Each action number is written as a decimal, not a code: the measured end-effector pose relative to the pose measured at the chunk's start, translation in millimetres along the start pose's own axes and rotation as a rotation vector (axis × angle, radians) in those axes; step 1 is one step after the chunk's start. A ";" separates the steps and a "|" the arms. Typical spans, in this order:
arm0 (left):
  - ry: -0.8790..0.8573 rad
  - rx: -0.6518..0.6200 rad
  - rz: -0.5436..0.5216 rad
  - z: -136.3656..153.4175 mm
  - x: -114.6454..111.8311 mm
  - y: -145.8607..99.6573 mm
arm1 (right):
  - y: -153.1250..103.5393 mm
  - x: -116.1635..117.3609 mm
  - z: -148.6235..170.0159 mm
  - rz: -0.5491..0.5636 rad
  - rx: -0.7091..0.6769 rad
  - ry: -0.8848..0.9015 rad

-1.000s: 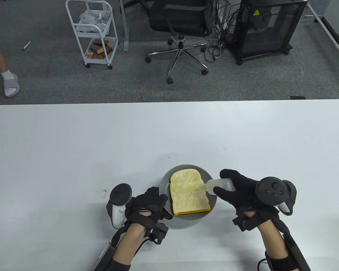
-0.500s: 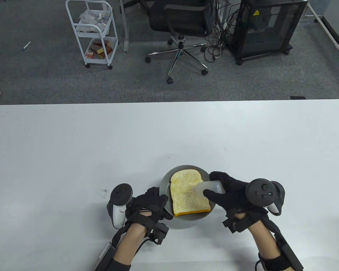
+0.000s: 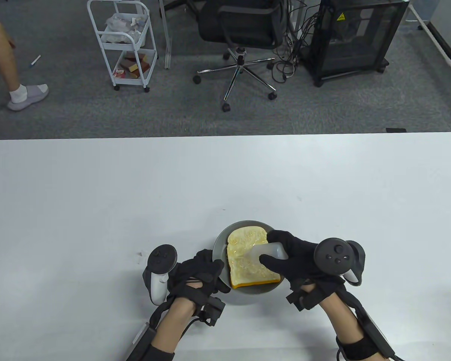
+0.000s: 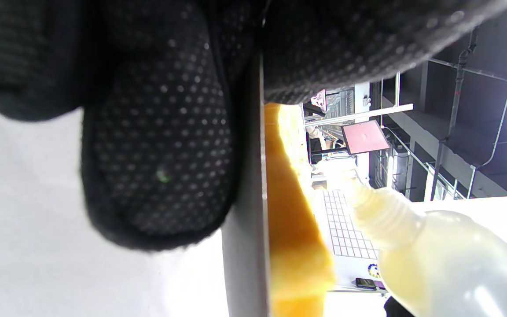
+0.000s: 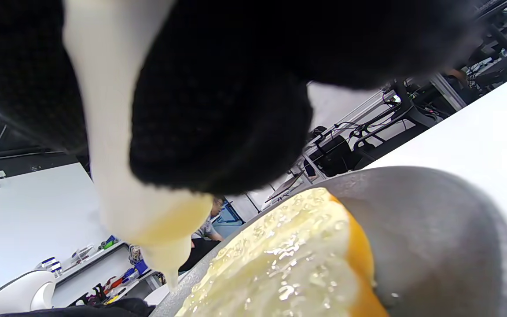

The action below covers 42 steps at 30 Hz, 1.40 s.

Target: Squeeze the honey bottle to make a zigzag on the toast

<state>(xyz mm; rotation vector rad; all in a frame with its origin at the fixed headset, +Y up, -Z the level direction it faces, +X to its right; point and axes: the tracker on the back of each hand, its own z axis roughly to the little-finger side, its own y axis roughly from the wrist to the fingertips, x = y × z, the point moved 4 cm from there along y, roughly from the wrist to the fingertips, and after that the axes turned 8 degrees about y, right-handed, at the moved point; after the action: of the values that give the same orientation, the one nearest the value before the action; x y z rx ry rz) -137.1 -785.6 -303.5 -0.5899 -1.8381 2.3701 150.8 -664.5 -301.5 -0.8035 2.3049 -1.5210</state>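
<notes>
The right hand has slid leftward across the plate over the past second, carrying the honey bottle from the slice's right edge to over its middle, while the left hand has not shifted. A passer-by's legs have also come into the far left of the room.

The right grip is wrapped around the soft, translucent bottle, thumb on the near side and fingers over the far side. The bottle lies nearly flat, its long axis running left to right, base buried in the palm and nozzle pointing left and slightly down toward the toast. In the right wrist view the nozzle tip hangs just above the glistening top of the slice, with no thread of honey that I can make out at the tip itself. The left wrist view shows the bottle's threaded neck angled toward the bread's orange crust.

The left grip pinches the plate's near-left rim, fingers pressed against its grey edge, steadying it on the white bench.

The toast sits on the plate, directly left of and below the right hand, its long axis running away from the person. Its surface already shines with wet streaks, so the drawing looks well along. Since the nozzle points across the slice's short width, the next stroke looks to depend on sweeping the right hand back to the right while edging toward the near crust.
</notes>
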 end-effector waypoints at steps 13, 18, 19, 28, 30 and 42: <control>0.003 0.003 0.002 0.1 -1.2 0.2 | 3.5 15.6 -8.6 -0.038 -0.024 0.023; 0.001 0.002 0.000 0.0 -1.0 0.2 | 1.3 14.8 -8.0 -0.047 -0.024 0.022; 0.001 0.002 0.000 -0.1 -0.9 0.2 | 0.8 13.6 -7.9 -0.045 -0.023 0.021; -0.003 0.001 -0.001 -0.2 -0.3 0.0 | -4.8 -0.1 -2.2 -0.038 -0.005 0.017; -0.004 0.000 -0.001 -0.2 -0.1 -0.1 | -5.9 -3.6 -1.2 -0.032 -0.003 0.012; -0.010 -0.003 -0.005 -0.3 1.2 -0.4 | -10.0 -24.4 4.2 -0.012 0.020 0.006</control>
<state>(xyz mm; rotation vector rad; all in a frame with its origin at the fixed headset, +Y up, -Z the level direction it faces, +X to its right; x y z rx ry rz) -138.2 -784.9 -303.5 -0.5742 -1.8447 2.3721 175.7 -656.5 -296.1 -0.8097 2.2893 -1.5511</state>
